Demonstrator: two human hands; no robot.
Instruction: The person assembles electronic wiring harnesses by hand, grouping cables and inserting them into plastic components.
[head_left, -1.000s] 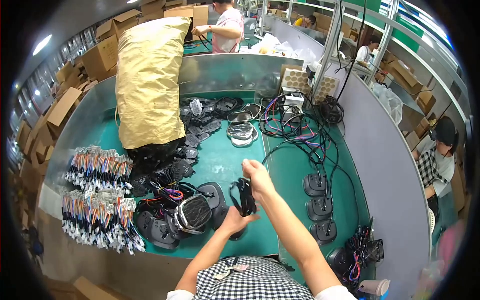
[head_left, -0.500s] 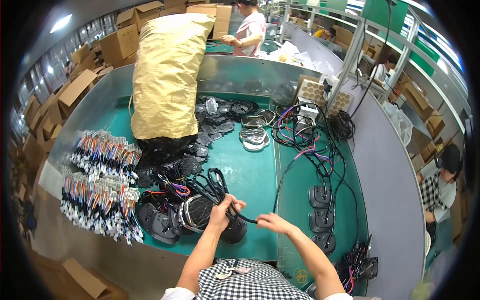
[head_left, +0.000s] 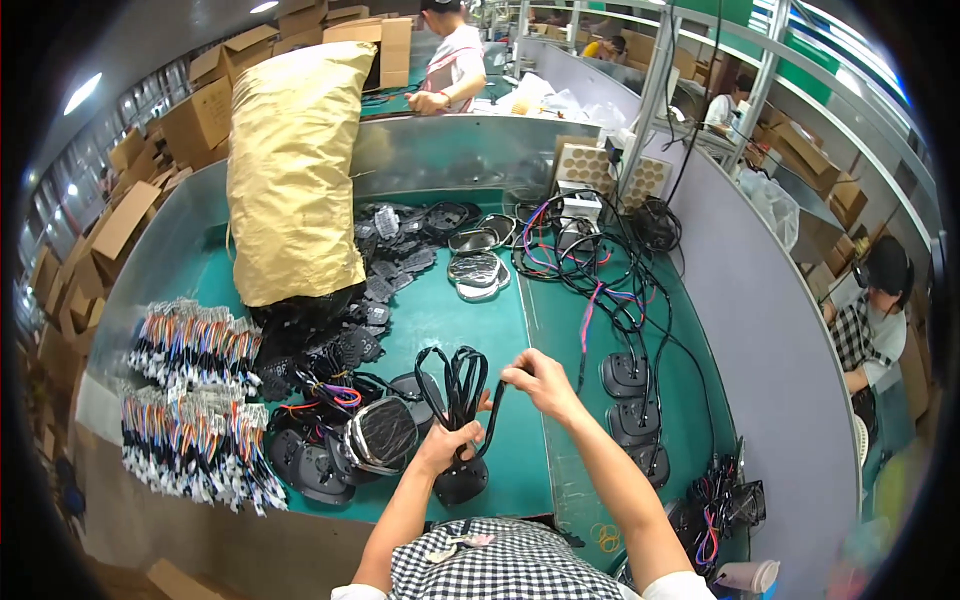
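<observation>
Upright loops of black cable [head_left: 462,385] stand in my left hand [head_left: 450,446], whose fingers are closed round their lower part. My right hand [head_left: 540,382] pinches a length of the same cable, just right of the loops. Directly below my left hand sits a black rounded housing [head_left: 462,482], partly hidden by the hand. To the left of that hand lie silver-rimmed oval parts [head_left: 382,434] with dark, wrinkled faces. Beside them are more black housings [head_left: 322,470] and a bundle of coloured wires [head_left: 335,393].
Rows of bundled connector wires [head_left: 200,440] lie at the left edge. A tall yellow sack [head_left: 295,170] stands behind, near black plates [head_left: 385,275]. Tangled cables [head_left: 610,260] and several black housings [head_left: 630,420] occupy the right side, beside a grey partition [head_left: 740,300]. Other people work beyond.
My right hand has risen and moved up beside the loops, drawing the cable with it. The loops now stand more upright in my left hand. The whole view has shifted slightly.
</observation>
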